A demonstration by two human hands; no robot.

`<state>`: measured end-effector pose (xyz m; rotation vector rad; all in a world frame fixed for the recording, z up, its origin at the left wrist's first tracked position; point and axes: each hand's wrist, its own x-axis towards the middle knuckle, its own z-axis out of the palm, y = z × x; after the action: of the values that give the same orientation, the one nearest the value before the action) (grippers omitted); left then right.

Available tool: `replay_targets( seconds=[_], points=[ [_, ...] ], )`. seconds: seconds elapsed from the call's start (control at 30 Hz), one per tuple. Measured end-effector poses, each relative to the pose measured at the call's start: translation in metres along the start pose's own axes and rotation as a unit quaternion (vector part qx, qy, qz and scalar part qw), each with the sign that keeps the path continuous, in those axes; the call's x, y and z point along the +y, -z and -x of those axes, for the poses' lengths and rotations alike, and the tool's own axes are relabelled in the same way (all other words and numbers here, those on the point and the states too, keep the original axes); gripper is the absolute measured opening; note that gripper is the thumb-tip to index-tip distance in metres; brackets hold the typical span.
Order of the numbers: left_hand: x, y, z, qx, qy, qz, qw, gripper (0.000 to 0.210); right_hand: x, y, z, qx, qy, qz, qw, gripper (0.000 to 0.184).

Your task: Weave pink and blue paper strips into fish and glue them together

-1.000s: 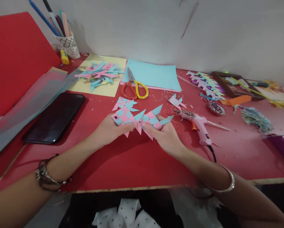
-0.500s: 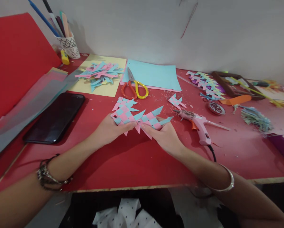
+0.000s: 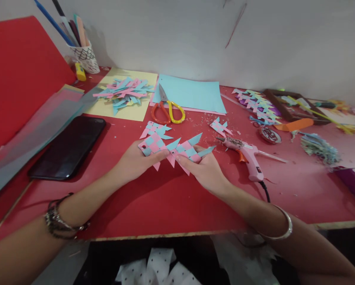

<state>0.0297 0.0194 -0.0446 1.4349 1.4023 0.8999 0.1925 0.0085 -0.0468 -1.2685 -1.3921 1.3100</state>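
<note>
My left hand (image 3: 137,160) pinches a woven paper fish (image 3: 154,143) in pink and light blue, its thumb across the tail end. A second woven paper fish (image 3: 187,149) is gripped in my right hand (image 3: 205,168), with the thumb over its lower front. The two fish meet between my thumbs, the head of the right one touching the tail of the left one. My other fingers are hidden behind the paper. Just beyond the left fish lies another woven fish (image 3: 155,128), and a smaller one (image 3: 220,126) rests farther right on the table.
Scissors (image 3: 168,109) lie partly on blue paper (image 3: 192,93). Paper strips (image 3: 127,92) are heaped on a yellow sheet. At right is a pink glue gun (image 3: 248,156) with its cord; a phone (image 3: 67,148) lies at left. A pen cup (image 3: 87,58) stands by the wall.
Almost nothing differs. Both hands keep hold of the two fish, which have shifted very slightly left and tilted a little.
</note>
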Motion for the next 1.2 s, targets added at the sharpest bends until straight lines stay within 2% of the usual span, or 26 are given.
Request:
replay_targets(
  seconds=[0.3,0.57,0.67,0.73,0.87,0.97,1.2],
  points=[
    [0.002,-0.001,-0.001,-0.003,-0.013,0.027,1.0,0.017,0.001,0.001,0.0,0.0,0.007,0.016,1.0,0.009],
    [-0.003,0.0,-0.004,0.003,-0.035,0.059,0.998,0.029,0.003,0.003,-0.002,0.013,0.03,0.034,0.999,0.009],
    [-0.008,0.001,-0.007,-0.009,-0.059,0.119,0.991,0.024,0.003,0.005,-0.003,0.034,0.053,0.042,0.997,0.008],
    [-0.011,0.003,-0.01,0.003,-0.065,0.155,0.986,0.017,0.004,0.008,-0.005,0.066,0.064,0.032,0.995,0.01],
    [-0.017,0.007,-0.013,0.012,-0.052,0.196,0.979,0.004,0.01,0.012,-0.01,0.112,0.085,-0.038,0.989,0.016],
    [-0.018,0.008,-0.013,-0.001,-0.05,0.19,0.981,0.002,0.013,0.013,-0.012,0.111,0.083,-0.064,0.988,0.019],
    [-0.015,0.006,-0.011,-0.004,-0.077,0.125,0.989,0.016,0.012,0.012,-0.01,0.103,0.086,-0.062,0.989,0.018]
  ],
)
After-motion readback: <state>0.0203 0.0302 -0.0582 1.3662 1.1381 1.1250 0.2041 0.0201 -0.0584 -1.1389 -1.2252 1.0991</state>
